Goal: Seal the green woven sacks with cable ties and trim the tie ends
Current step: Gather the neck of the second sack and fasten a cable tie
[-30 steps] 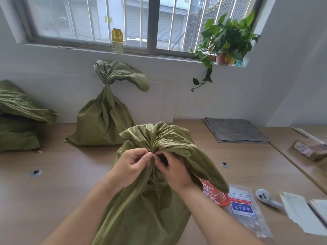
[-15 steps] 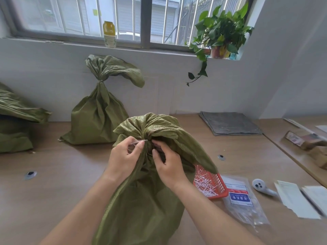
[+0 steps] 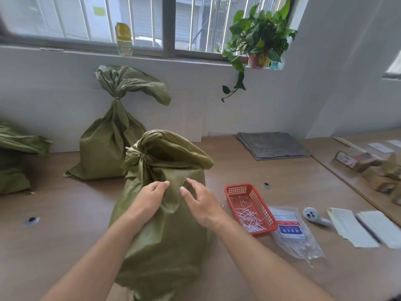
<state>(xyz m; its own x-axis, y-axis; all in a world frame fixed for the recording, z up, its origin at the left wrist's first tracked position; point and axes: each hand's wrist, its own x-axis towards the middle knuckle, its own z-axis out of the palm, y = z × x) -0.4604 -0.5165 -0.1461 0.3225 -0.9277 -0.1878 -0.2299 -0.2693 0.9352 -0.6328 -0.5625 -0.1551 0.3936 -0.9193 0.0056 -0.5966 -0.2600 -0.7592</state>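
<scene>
The near green sack (image 3: pixel 165 224) stands upright on the wooden table (image 3: pixel 65 213), right in front of the person. Its neck is gathered on the far left side and cinched with a cable tie (image 3: pixel 141 156). The loose mouth above the tie flops over to the right.

Both hands are on the sack's upper front, below the tied neck. The left hand (image 3: pixel 149 200) rests on the fabric with its fingers lightly bent, the tips against a fold. I can't see it gripping anything. The right hand (image 3: pixel 201 205) is relaxed and spread, its fingers loose, touching or just off the cloth, and it holds nothing.

A second green sack (image 3: pixel 108 153) leans against the far wall, already tied high at its neck, its top drooping to the right. A third sack (image 3: pixel 15 157) lies at the far left edge, partly out of sight.

Just to the right of the near sack is a red mesh basket (image 3: pixel 253 197) holding a scatter of short white pieces. Beside it, nearer and further right, lies a clear plastic packet (image 3: pixel 293 233) with a blue and red label. Right of that are a small white object (image 3: pixel 312 216) and some papers (image 3: pixel 351 227). A grey mat (image 3: pixel 273 145) lies at the far side of the table. On the windowsill stand a potted plant (image 3: pixel 258 38) and a yellow-capped bottle (image 3: pixel 123 40).
</scene>
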